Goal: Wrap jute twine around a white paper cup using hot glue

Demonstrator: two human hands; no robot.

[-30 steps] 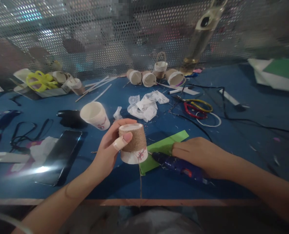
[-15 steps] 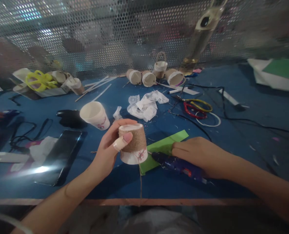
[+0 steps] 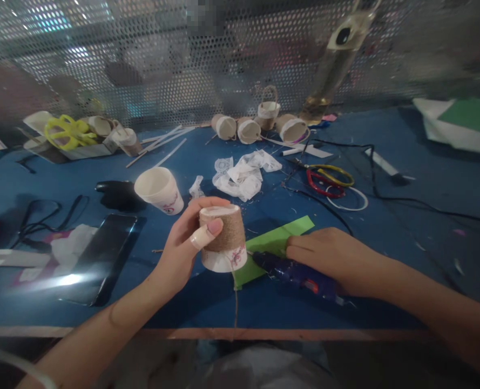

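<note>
My left hand (image 3: pixel 187 243) is closed around a paper cup (image 3: pixel 224 260) turned upside down. Brown twine (image 3: pixel 230 231) is wound over most of the cup's side, leaving a printed white band near the rim. A loose twine end (image 3: pixel 236 308) hangs from it past the table edge. My right hand (image 3: pixel 324 256) grips a dark blue glue gun (image 3: pixel 296 274), whose tip is at the cup's white band; whether it touches I cannot tell. Beneath the gun lies a bright green strip (image 3: pixel 280 235). Tape or a bandage wraps my left thumb.
An upright paper cup (image 3: pixel 159 189), white lace (image 3: pixel 245 175) and a phone (image 3: pixel 102 259) lie around my hands. Red and yellow scissors (image 3: pixel 329 181) sit beside a black cable (image 3: pixel 373 178). Several twine-wrapped cups (image 3: pixel 248 131) line the perforated metal panel (image 3: pixel 207 70) at the back.
The view has shifted slightly. Both hands keep their hold on the cup and the glue gun, in nearly the same place. Another person's hand at the far left has gone out of view.
</note>
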